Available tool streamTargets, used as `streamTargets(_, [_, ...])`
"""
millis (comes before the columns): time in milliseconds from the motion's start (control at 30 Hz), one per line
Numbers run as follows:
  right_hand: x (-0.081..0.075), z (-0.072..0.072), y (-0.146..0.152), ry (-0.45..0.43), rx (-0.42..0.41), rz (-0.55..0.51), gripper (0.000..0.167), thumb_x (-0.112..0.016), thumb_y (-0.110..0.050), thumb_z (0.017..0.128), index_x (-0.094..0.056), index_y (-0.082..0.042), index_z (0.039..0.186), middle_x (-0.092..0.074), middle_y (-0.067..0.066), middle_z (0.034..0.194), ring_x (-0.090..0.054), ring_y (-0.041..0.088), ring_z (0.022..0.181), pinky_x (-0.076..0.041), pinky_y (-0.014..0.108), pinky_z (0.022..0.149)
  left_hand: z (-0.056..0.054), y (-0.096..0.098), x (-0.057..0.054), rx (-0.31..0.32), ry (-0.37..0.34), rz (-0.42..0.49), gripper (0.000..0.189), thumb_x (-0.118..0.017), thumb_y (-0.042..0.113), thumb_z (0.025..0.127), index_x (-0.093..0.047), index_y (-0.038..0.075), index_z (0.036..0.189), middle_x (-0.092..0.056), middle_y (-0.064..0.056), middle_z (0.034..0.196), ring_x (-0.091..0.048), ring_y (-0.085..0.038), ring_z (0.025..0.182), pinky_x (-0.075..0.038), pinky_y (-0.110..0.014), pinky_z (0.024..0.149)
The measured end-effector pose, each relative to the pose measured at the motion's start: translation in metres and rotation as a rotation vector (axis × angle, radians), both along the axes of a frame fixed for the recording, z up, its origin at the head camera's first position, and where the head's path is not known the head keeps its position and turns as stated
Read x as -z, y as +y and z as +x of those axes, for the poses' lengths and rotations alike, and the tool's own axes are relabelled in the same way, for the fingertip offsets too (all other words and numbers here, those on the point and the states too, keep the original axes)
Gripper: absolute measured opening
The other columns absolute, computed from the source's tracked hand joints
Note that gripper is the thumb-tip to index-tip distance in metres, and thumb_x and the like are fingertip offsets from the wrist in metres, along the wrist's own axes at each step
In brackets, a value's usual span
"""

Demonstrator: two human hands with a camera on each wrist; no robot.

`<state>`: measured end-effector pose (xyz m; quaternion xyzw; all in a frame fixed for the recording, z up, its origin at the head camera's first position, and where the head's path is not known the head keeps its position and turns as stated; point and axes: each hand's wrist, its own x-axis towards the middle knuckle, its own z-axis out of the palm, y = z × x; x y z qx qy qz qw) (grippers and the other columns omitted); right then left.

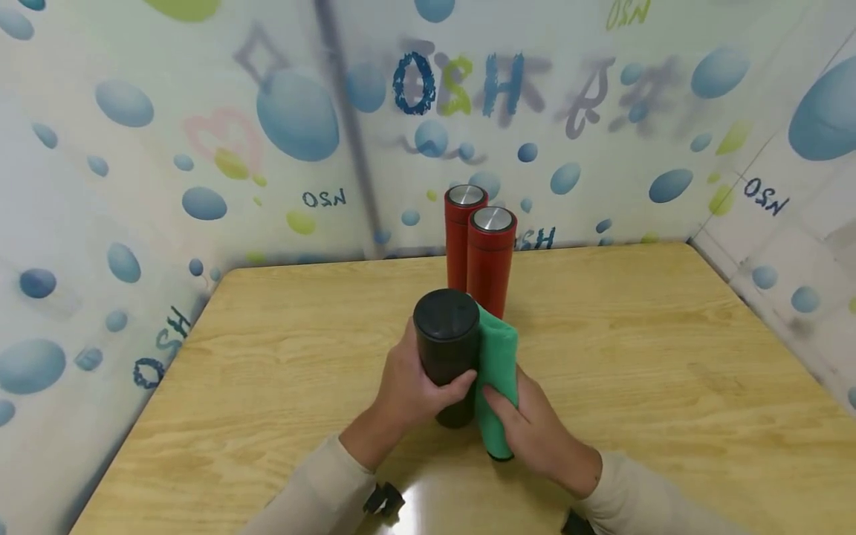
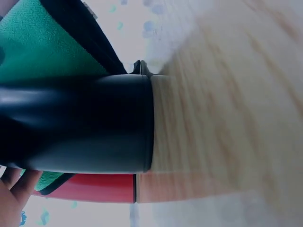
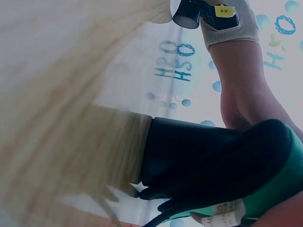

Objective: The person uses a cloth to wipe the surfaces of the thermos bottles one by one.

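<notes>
A black thermos bottle (image 1: 446,355) stands upright near the middle of the table. My left hand (image 1: 409,388) grips it round the body from the left, thumb across its front. Against the bottle's right side lies a folded green towel (image 1: 498,357), which my right hand (image 1: 538,431) holds with the thumb over its near face. In the left wrist view the base of the black bottle (image 2: 75,125) is right at the tabletop, with the towel (image 2: 52,52) beside it. The right wrist view shows the towel's dark edging and a white label (image 3: 222,217).
Two red thermos bottles (image 1: 491,260) with silver lids stand close together just behind the black one. The wooden table (image 1: 294,334) reaches back to a wall (image 1: 267,186) with blue dots and lettering. Straps with small dark devices (image 1: 384,499) sit at the wrists.
</notes>
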<state>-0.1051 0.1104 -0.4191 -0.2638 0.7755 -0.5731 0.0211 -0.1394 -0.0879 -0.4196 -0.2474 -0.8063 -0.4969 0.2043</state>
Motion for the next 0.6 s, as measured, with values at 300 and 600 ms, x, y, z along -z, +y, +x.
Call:
streamTargets(300, [-0.0044, 0.0052, 0.0057, 0.108, -0.028, -0.129, 0.049, -0.037, 0.002, 0.103, -0.029, 0.001, 0.151, -0.050, 0.021, 0.142, -0.052, 0.007, 0.128, -0.046, 0.022, 0.103, -0.0017, 0.0027, 0.0005, 0.016, 0.009, 0.003, 0.076, -0.081, 0.032, 0.077, -0.041, 0.005, 0.136, -0.064, -0.008, 0.125, -0.067, -0.022, 0.109, -0.057, -0.042, 0.094])
streamTargets(600, [-0.0018, 0.0053, 0.0028, 0.094, -0.052, -0.126, 0.049, -0.040, 0.002, 0.103, -0.031, -0.002, 0.151, -0.051, 0.016, 0.141, -0.052, 0.009, 0.128, -0.045, 0.021, 0.105, 0.0003, 0.0003, 0.0033, 0.012, 0.004, 0.012, 0.075, -0.081, 0.031, 0.077, -0.041, 0.006, 0.136, -0.065, -0.007, 0.124, -0.067, -0.021, 0.107, -0.057, -0.041, 0.093])
